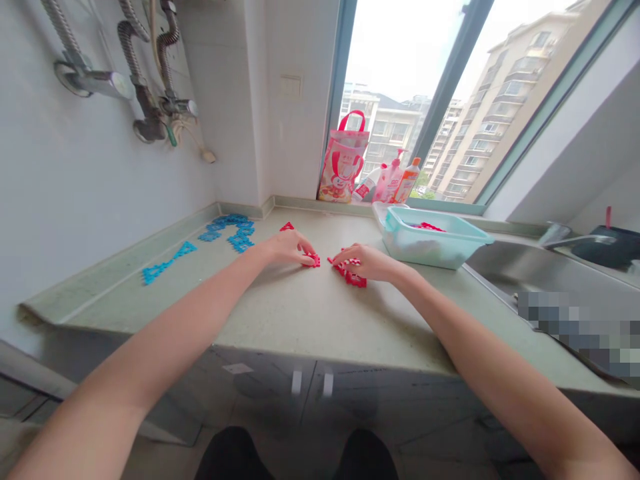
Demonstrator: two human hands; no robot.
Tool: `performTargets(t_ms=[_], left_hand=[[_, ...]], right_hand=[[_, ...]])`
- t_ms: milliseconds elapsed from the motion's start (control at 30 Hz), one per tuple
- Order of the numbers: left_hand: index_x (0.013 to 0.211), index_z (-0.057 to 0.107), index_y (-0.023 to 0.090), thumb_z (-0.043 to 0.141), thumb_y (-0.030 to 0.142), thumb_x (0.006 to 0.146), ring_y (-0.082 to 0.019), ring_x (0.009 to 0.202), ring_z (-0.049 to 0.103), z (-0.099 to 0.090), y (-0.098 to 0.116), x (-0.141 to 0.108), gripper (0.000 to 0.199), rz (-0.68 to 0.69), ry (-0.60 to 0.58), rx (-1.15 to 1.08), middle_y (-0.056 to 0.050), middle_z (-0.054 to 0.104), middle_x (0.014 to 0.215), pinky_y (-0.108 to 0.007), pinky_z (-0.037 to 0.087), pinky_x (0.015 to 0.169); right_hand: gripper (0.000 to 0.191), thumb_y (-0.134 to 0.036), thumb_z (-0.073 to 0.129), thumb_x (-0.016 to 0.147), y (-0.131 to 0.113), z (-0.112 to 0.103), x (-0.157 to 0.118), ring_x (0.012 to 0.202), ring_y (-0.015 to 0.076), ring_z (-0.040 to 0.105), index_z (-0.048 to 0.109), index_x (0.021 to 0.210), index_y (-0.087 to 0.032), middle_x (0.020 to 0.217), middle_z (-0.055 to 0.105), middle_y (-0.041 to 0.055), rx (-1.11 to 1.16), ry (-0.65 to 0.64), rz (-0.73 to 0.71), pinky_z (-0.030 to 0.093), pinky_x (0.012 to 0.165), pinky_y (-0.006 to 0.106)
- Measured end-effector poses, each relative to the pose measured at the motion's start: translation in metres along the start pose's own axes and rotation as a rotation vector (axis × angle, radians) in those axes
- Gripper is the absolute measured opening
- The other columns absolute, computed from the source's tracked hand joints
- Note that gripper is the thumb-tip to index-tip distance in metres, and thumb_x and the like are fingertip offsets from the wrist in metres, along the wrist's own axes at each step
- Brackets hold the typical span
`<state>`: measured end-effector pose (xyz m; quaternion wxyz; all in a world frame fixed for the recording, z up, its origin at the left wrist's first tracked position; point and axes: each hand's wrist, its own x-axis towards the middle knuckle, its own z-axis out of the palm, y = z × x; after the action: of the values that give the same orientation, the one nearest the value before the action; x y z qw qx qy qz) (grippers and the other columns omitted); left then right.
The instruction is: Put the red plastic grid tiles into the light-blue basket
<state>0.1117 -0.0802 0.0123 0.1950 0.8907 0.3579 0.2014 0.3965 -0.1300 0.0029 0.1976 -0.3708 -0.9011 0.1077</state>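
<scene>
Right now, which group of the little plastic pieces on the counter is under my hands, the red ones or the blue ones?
The red pieces: left hand and right hand both rest on them at mid-counter. The blue pieces lie untouched by the wall.

bare counter (310, 313) near, tub (430, 241) perhaps blocking right

On the surface (300, 313) before me, my left hand (287, 247) and right hand (367, 261) rest on plastic pieces (353, 275). More pieces (233, 230) lie far left; a basin (430, 239) sits right, a sink (530, 270) beyond it, bottles (395, 180) behind.
</scene>
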Motion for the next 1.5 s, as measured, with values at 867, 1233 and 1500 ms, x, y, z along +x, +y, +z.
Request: performTargets(t_ms=[867,1233,1500], left_hand=[[0.105,0.086,0.021,0.067,0.055,0.090,-0.021,0.089,0.067,0.020,-0.008,0.011,0.042,-0.065,0.284,0.141,-0.010,0.077,0.111,-0.034,0.052,0.089],[0.128,0.077,0.028,0.053,0.049,0.095,-0.033,0.129,0.064,0.006,-0.051,0.012,0.046,-0.384,0.134,0.527,-0.010,0.074,0.136,-0.041,0.047,0.110],[0.158,0.049,0.020,0.049,0.052,0.097,-0.035,0.151,0.044,0.004,-0.057,0.012,0.069,-0.440,0.131,0.457,-0.015,0.046,0.166,-0.045,0.037,0.120]], right_hand=[[0.019,-0.018,0.072,0.090,-0.003,0.005,0.002,0.096,0.0239,0.077,0.087,0.098,-0.028,0.106,0.084,0.0036,-0.003,0.118,0.066,0.055,0.091,0.033],[0.023,-0.018,0.065,0.094,0.008,0.008,0.001,0.088,0.0225,0.078,0.086,0.098,-0.027,0.096,0.084,0.0041,-0.126,0.161,0.114,0.054,0.085,0.031],[0.019,-0.029,0.070,0.097,-0.031,0.012,0.006,0.103,0.0240,0.073,0.084,0.110,-0.027,0.108,0.083,0.0056,-0.066,0.163,-0.060,0.051,0.100,0.037]])
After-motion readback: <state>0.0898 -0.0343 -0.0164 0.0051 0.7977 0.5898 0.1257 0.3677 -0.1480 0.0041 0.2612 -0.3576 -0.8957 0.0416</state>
